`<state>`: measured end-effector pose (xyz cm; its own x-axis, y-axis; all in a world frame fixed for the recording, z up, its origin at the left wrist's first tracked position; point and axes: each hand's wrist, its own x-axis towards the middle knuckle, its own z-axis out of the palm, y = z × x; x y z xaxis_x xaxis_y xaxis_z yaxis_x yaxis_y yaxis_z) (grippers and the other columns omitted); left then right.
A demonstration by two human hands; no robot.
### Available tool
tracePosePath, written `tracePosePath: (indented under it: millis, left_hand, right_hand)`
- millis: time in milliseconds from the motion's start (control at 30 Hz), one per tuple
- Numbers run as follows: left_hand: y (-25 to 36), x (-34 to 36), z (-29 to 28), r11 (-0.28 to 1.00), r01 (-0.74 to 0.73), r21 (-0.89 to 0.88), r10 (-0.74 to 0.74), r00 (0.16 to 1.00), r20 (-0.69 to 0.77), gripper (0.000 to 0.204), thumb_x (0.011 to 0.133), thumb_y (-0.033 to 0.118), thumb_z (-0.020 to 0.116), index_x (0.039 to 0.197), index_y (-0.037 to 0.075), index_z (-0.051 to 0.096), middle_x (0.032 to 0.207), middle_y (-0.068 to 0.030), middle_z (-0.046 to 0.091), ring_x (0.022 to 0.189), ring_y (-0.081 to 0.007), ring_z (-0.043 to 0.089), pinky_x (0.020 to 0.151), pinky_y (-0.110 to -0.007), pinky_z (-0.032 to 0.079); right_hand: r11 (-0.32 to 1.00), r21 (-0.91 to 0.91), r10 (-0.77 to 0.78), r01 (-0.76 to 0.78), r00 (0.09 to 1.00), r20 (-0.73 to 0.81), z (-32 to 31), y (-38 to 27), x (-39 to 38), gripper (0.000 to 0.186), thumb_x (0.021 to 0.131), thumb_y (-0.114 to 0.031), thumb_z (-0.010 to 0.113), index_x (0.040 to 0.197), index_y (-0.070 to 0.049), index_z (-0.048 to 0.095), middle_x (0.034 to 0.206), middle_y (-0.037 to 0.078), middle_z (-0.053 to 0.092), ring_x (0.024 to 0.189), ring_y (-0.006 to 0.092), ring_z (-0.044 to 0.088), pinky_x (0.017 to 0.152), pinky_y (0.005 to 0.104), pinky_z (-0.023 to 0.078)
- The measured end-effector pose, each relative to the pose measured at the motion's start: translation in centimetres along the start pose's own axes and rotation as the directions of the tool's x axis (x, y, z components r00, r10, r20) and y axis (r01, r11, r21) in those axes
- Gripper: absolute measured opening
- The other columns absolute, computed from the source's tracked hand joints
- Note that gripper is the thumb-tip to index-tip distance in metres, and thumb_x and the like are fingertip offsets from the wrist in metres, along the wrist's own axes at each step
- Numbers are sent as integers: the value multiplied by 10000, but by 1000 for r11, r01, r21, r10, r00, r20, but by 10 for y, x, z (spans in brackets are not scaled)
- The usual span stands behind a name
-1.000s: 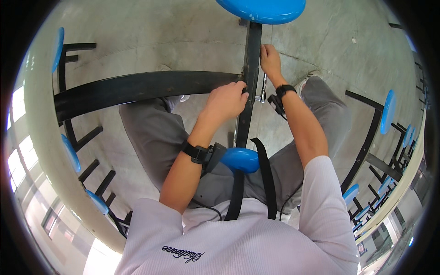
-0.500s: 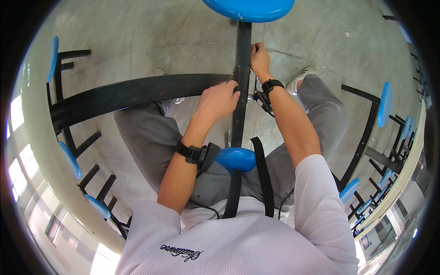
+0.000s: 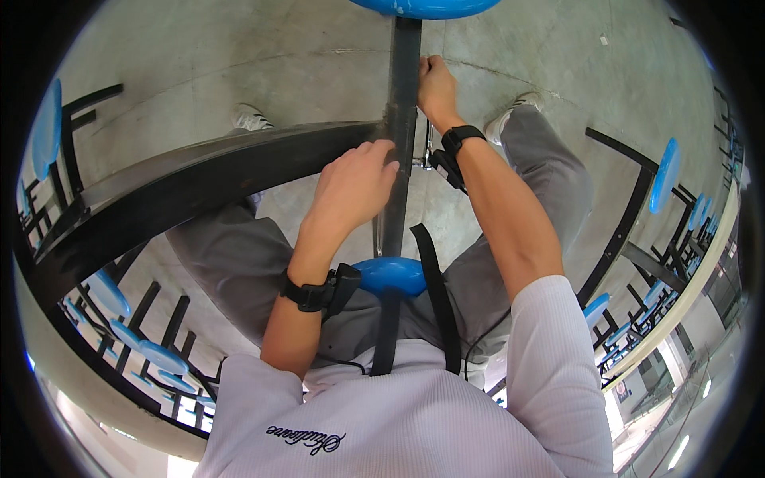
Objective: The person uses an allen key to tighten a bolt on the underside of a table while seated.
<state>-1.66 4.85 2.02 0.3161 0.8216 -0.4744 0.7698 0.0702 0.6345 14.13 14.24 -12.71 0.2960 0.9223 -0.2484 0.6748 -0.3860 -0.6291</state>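
Observation:
Below me runs a black metal bar (image 3: 405,72) between two blue round seats, joined on its left by a wide black beam (image 3: 215,163). My left hand (image 3: 355,187) lies at this joint, fingers bent against the bar and thumb beside them; some fingertips are hidden. To the right of the bar, my right hand (image 3: 438,92) is closed round the upper end of a slim shiny metal tool, apparently a ratchet wrench (image 3: 428,147). Its lower end meets the bar's right side. The part inside my hand is hidden.
A blue seat (image 3: 426,6) tops the bar's far end, and another blue seat (image 3: 390,276) is between my legs. More black frames with blue seats (image 3: 665,175) stand to both sides. My shoes (image 3: 253,117) rest on the grey floor (image 3: 319,80).
The view has shifted, so the frame and hands appear further left, with more seats visible at left. Both hands keep their places along the bar.

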Motion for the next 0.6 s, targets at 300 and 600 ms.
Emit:
tracePosePath:
  millis: [300,600]
  left_hand:
    - [0,-4,-18,995,-2,-98,2,1000,-1,308,851,202,493,1107,32,521,941,-129,604,881,-321,567,764,-378,444]
    - [-2,-3,-29,973,56,-222,-60,998,-14,315,843,167,521,1120,17,516,920,-136,605,848,-264,585,752,-329,457]
  right_hand:
    - [999,-7,36,-36,998,46,15,18,5,262,886,-241,437,855,-6,549,818,260,592,817,445,548,706,485,431]
    - [993,-103,-43,60,986,159,30,50,10,296,872,-243,431,806,10,570,817,259,596,793,429,566,703,464,450]
